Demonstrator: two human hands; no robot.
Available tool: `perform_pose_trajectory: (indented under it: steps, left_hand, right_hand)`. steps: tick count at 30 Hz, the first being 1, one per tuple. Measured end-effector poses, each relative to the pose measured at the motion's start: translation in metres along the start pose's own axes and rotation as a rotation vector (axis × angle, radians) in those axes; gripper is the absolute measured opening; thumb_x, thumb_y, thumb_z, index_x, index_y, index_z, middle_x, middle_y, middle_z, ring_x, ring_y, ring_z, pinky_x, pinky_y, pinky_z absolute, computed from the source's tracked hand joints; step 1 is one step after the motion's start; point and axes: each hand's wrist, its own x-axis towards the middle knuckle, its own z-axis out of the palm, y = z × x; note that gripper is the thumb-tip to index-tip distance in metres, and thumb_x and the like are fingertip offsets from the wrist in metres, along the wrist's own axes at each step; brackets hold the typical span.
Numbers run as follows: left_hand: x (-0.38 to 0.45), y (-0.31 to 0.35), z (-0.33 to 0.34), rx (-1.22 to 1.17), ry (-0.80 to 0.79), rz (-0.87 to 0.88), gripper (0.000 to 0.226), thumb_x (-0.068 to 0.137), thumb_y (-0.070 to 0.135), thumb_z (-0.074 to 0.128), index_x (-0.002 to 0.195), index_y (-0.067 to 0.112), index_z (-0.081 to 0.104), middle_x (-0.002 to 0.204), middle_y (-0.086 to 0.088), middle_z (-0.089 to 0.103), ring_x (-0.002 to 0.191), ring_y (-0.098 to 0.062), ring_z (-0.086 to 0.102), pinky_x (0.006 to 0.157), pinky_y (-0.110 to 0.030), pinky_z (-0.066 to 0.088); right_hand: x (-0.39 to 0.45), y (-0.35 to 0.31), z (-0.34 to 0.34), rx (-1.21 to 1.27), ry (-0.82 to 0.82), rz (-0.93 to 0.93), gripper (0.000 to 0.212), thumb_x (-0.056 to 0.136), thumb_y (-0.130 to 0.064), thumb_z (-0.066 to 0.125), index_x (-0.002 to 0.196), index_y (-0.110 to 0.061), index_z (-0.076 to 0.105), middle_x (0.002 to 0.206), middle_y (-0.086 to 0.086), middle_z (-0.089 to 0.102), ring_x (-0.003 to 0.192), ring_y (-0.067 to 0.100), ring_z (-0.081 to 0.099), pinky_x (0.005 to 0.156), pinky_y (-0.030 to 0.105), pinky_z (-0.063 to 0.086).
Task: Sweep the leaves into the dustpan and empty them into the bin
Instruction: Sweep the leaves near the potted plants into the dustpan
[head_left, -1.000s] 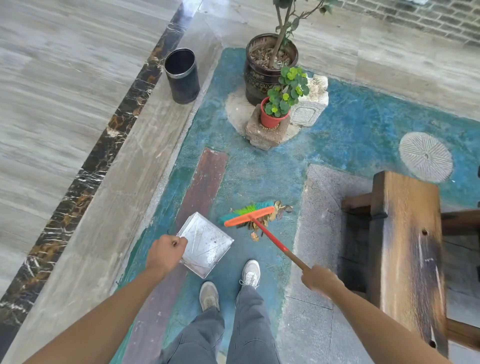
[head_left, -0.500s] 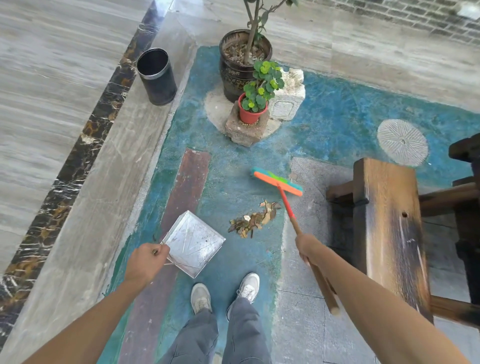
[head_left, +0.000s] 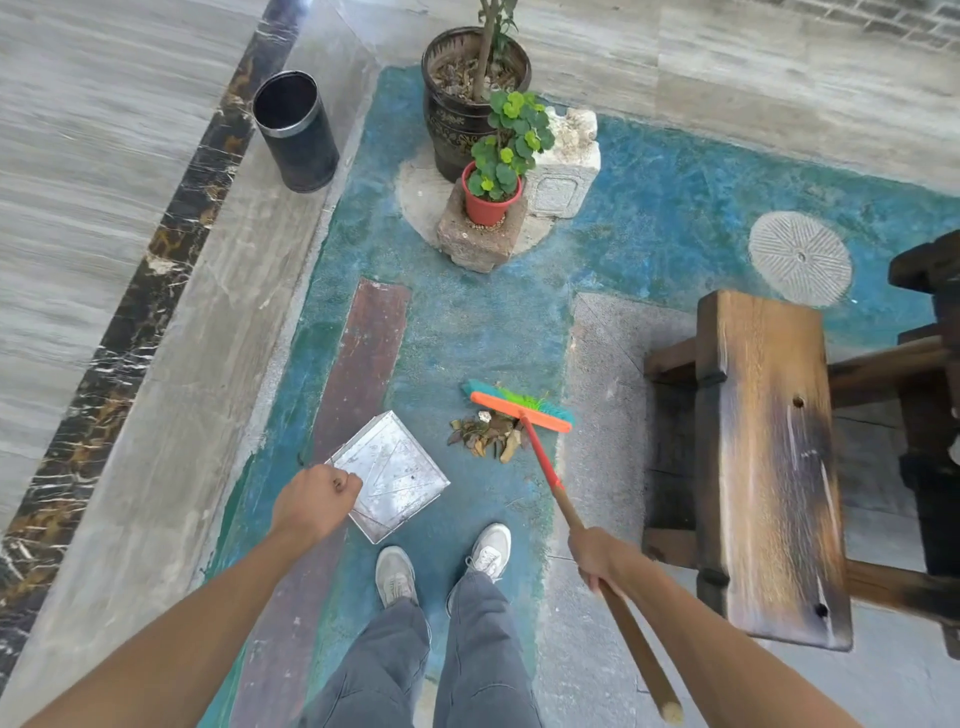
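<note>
Brown dry leaves (head_left: 487, 435): small pile on blue floor, just far of my shoes, between dustpan and broom head.
Broom (head_left: 521, 405): orange head, green bristles, touching far-right edge of pile.
Right hand (head_left: 597, 558): fist closed round wooden broom handle.
Dustpan (head_left: 397, 475): metal, left of pile, close but apart.
Left hand (head_left: 314, 501): closed on dustpan's near-left edge.
Bin (head_left: 295, 132): black, far left, well apart.
Bench (head_left: 769, 457): wooden, right.
</note>
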Motion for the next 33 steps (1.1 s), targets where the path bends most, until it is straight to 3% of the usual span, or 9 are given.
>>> perform_pose_trajectory:
  steps: [3,6,15,20,24,28,31,33]
  left_hand:
    - [0.006,0.005,0.005,0.012,-0.023,0.012,0.045,0.089,0.022,0.052,0.054,0.020,0.023,0.051,0.003,0.021,0.052,-0.020,0.024,0.052,-0.028,0.025]
    - [0.014,0.009,0.011,0.008,-0.042,0.013,0.048,0.092,0.024,0.051,0.053,0.021,0.024,0.048,0.005,0.023,0.049,-0.019,0.026,0.050,-0.027,0.023]
    - [0.034,0.046,0.038,-0.012,-0.101,0.047,0.056,0.099,0.026,0.047,0.048,0.017,0.028,0.043,0.001,0.029,0.044,-0.023,0.032,0.051,-0.031,0.030]
    - [0.043,0.070,0.052,0.045,-0.132,0.063,0.057,0.102,0.030,0.044,0.048,0.015,0.031,0.044,-0.002,0.036,0.050,-0.027,0.040,0.053,-0.031,0.031]
    - [0.050,0.078,0.061,0.071,-0.163,0.084,0.057,0.104,0.032,0.041,0.051,0.016,0.030,0.044,0.000,0.036,0.047,-0.020,0.039,0.049,-0.031,0.028]
    - [0.056,0.083,0.067,0.067,-0.190,0.094,0.057,0.106,0.034,0.036,0.053,0.013,0.037,0.051,-0.004,0.042,0.058,-0.027,0.047,0.065,-0.038,0.046]
    - [0.064,0.085,0.065,0.057,-0.159,0.119,0.059,0.106,0.035,0.036,0.051,0.014,0.034,0.050,-0.003,0.038,0.059,-0.028,0.045,0.065,-0.040,0.045]
    - [0.069,0.086,0.062,0.066,-0.153,0.124,0.060,0.106,0.036,0.036,0.049,0.014,0.033,0.049,-0.003,0.038,0.060,-0.032,0.048,0.065,-0.041,0.046]
  right_hand:
    - [-0.007,0.019,-0.013,0.059,0.063,0.032,0.037,0.104,-0.023,0.027,0.088,-0.007,0.057,0.048,0.005,0.054,0.030,0.014,0.048,0.044,0.023,0.045]
    - [-0.001,0.040,-0.027,0.192,0.107,0.069,0.049,0.105,-0.032,0.025,0.077,-0.002,0.053,0.041,0.006,0.051,0.030,0.017,0.045,0.040,0.020,0.039]
    - [0.026,0.051,-0.034,0.163,0.169,0.036,0.049,0.101,-0.047,0.033,0.108,-0.004,0.055,0.069,0.010,0.055,0.054,0.019,0.051,0.062,0.032,0.050]
    - [0.035,0.051,-0.032,0.140,0.168,0.058,0.041,0.101,-0.039,0.041,0.113,-0.002,0.054,0.073,0.009,0.056,0.053,0.020,0.052,0.051,0.028,0.045]
    - [0.042,0.031,-0.040,0.152,0.110,0.064,0.018,0.096,-0.020,0.046,0.101,-0.005,0.056,0.069,0.004,0.053,0.053,0.015,0.051,0.049,0.027,0.048]
    - [0.058,0.000,-0.053,0.071,0.090,0.058,0.036,0.097,-0.017,0.037,0.129,-0.004,0.048,0.082,0.007,0.054,0.058,0.016,0.050,0.046,0.025,0.045]
    - [0.066,-0.017,-0.061,-0.116,0.161,-0.048,0.041,0.095,-0.015,0.038,0.131,-0.001,0.052,0.079,0.005,0.048,0.057,0.013,0.038,0.060,0.027,0.044]
    - [0.069,-0.024,-0.059,-0.213,0.192,-0.064,0.043,0.095,-0.011,0.039,0.136,-0.001,0.049,0.086,0.007,0.051,0.057,0.012,0.039,0.053,0.024,0.037]
